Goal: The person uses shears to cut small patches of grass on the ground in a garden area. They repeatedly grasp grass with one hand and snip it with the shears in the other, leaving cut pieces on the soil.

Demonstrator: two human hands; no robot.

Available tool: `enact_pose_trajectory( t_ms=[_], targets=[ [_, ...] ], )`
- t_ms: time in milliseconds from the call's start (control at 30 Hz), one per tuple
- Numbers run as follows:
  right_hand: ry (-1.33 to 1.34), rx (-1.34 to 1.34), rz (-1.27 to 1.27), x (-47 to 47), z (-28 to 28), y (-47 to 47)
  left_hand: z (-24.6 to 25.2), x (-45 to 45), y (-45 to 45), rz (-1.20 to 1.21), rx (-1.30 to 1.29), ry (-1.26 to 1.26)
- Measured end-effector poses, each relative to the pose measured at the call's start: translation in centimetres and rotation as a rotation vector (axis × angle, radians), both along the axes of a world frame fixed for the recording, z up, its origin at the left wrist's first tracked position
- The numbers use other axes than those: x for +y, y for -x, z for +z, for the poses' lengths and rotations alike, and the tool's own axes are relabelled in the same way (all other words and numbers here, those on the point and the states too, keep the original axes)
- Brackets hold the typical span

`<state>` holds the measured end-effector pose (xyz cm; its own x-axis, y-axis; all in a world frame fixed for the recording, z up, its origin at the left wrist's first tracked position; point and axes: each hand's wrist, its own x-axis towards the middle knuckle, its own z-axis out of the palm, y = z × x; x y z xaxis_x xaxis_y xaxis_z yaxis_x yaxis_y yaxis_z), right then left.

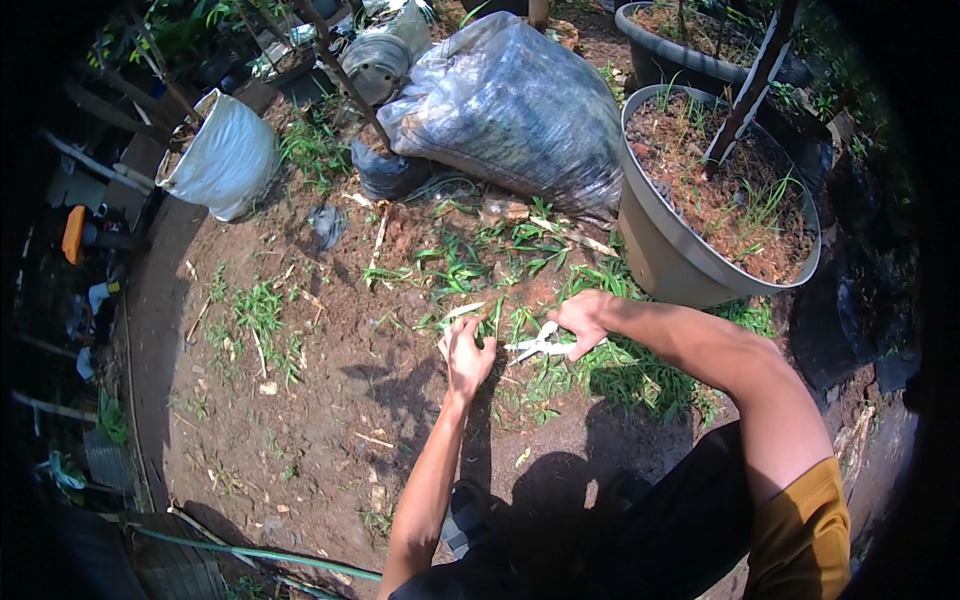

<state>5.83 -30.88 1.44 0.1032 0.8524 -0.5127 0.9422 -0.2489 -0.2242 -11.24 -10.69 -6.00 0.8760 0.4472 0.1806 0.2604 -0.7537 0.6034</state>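
Note:
Near the middle of the view, my right hand (pixel 583 319) grips a pair of light-coloured scissors or shears (pixel 544 345), whose blades point left and are parted. Just left of the blades, my left hand (pixel 468 356) is low over the soil with its fingers bent at the edge of some grass (pixel 480 319); whether it pinches any blades cannot be told. Green grass (pixel 637 375) lies or grows below and around my right hand. A pale leaf (pixel 464 309) is just above my left fingertips.
A large beige plant pot (pixel 660 255) with soil and a stem stands at the right. Behind are a filled clear plastic sack (pixel 525 112), a small black plastic-wrapped plant (pixel 384 169) and a white grow bag (pixel 225 157). A green hose (pixel 255 553) runs along the lower left.

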Motion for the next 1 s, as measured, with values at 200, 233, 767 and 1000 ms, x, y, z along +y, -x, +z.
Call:
enact_pose_trajectory(
  t_ms=[200, 233, 767, 1000],
  targets=[
    [0.093, -0.101, 0.075, -0.1, 0.7, -1.8, -0.4, -1.4, -1.1, 0.076, 0.041, -0.139],
    [0.082, -0.121, 0.087, -0.1, 0.8, -1.9, -0.6, -1.4, -1.1, 0.083, 0.045, -0.162],
    [-0.064, -0.106, -0.158, 2.5, 0.0, -0.6, -0.9, 3.6, 0.9, 0.101, -0.006, -0.164],
    [-0.081, -0.102, -0.102, 3.2, 0.5, -0.3, -1.0, 3.8, 0.7, -0.056, -0.165, 0.114]
  ],
)
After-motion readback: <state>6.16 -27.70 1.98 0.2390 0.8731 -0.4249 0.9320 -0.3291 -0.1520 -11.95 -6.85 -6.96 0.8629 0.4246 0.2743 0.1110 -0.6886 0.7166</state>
